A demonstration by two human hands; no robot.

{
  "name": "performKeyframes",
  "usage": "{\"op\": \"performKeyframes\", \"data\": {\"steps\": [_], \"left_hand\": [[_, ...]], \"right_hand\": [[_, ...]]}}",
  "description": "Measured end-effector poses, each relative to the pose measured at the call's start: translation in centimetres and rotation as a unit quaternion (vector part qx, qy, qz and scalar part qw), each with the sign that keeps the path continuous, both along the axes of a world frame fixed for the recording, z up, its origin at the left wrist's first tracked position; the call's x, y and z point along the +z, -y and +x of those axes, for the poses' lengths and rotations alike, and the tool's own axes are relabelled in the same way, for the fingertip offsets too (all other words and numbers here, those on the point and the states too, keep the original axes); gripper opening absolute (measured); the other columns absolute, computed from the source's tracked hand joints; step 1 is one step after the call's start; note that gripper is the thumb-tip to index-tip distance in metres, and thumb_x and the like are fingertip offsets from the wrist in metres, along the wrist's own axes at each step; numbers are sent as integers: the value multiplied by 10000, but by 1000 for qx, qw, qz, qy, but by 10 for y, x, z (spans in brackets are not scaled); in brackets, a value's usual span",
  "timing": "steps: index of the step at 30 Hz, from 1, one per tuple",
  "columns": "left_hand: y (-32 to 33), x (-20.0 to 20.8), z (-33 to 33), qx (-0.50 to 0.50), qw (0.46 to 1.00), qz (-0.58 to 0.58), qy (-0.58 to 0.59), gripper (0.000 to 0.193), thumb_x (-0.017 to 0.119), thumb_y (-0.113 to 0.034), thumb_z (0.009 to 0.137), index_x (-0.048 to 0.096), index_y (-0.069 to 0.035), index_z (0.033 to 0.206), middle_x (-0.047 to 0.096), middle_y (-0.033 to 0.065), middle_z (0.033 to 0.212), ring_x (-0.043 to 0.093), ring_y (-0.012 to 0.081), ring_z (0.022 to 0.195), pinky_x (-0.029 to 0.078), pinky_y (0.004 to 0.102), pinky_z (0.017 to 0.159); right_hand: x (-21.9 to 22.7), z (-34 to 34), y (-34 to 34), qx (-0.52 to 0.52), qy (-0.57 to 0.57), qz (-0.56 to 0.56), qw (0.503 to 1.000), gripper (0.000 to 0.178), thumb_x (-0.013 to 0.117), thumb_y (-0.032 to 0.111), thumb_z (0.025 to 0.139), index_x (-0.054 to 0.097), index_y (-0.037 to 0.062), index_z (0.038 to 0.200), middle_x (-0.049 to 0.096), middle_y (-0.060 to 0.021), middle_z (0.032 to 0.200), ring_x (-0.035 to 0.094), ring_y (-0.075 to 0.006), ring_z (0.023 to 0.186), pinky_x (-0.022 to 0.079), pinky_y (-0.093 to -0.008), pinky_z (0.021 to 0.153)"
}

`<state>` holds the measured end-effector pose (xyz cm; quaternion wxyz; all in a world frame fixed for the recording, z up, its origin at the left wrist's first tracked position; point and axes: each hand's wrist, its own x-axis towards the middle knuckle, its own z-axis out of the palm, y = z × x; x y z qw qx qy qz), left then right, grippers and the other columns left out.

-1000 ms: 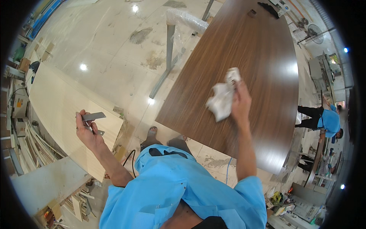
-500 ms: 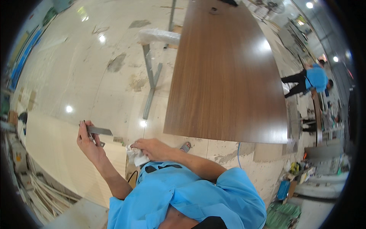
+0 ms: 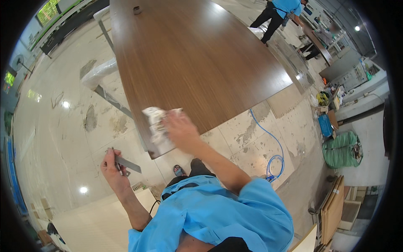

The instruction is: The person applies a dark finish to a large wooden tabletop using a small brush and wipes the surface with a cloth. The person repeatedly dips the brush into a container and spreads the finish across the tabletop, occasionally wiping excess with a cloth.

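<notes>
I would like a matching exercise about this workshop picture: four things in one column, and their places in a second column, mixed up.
Things:
1. white rag
2. metal blade
3. blue cable
4. green sack

Places:
A. in the left hand, off the panel
B. on the floor, at the right
C. coiled on the floor tiles
D. under the right hand, at the near corner of the brown panel

Pairs: 1-D, 2-A, 3-C, 4-B
</notes>
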<state>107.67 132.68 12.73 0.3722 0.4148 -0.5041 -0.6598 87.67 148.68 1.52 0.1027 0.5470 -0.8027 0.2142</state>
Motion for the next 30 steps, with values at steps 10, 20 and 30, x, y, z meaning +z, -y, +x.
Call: {"op": "performKeyframes", "data": {"steps": [10,20,30], "left_hand": [[-12,-18,-27,23,996,23,88,339,687,-358,948,663,-85,749,530,-50,627,404,24,459,254,188,403],[-32,-1,-139,-153,987,-36,-18,304,660,-305,978,703,-47,824,585,-25,666,445,35,464,273,200,379],[-86,28,-260,-288,947,-138,24,235,609,-181,1004,730,-3,1098,721,20,961,632,74,851,494,214,643]], "right_hand": [[5,-317,-267,-591,-106,70,797,671,537,514,955,487,-9,1372,547,-267,1328,541,-403,1233,395,-539,1046],[16,-155,-8,-123,165,27,978,806,742,442,788,485,-59,1364,437,-287,1464,357,-461,1397,200,-585,1191],[69,-168,-57,32,623,-386,680,209,569,108,1004,694,11,1140,724,-94,1088,665,-194,1047,520,-358,944]]}}
